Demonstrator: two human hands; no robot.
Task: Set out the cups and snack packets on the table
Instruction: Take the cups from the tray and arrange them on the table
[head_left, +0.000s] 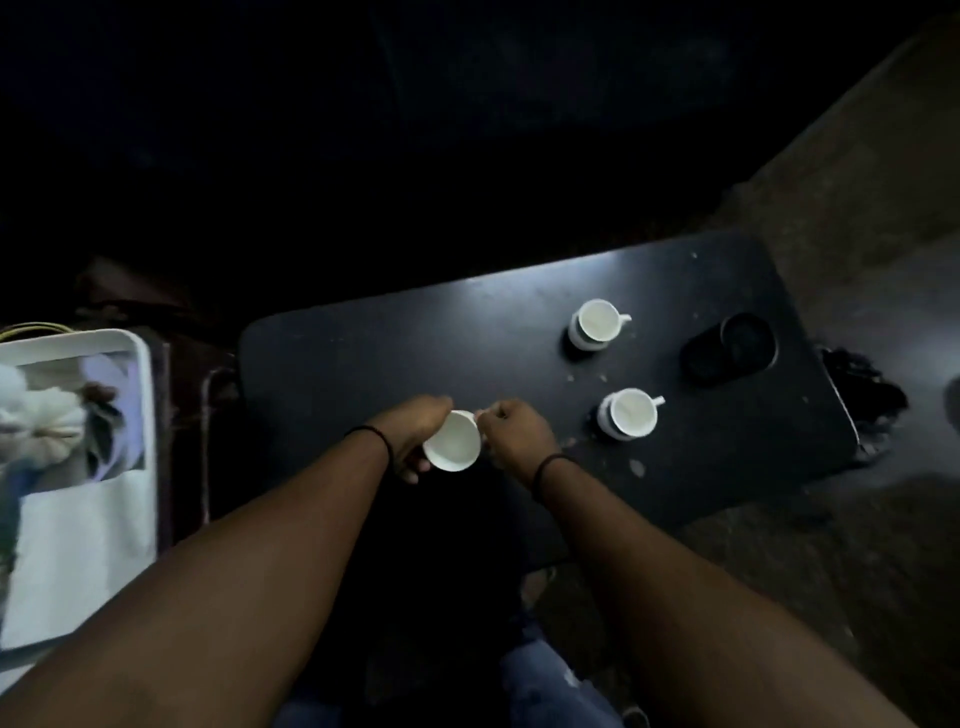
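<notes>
A white cup is held over the near edge of the black table. My left hand wraps its left side and my right hand pinches its handle. Two more white cups stand upright on the table's right half: one at the back, one nearer, each with its handle pointing right. On the left a white tray holds pale packets, blurred and hard to make out.
A dark round lidded container lies on the table's right end. Crumbs and pale spots dot the tabletop. A dark object hangs off the table's right edge. Brownish floor shows at right; the far side is in darkness.
</notes>
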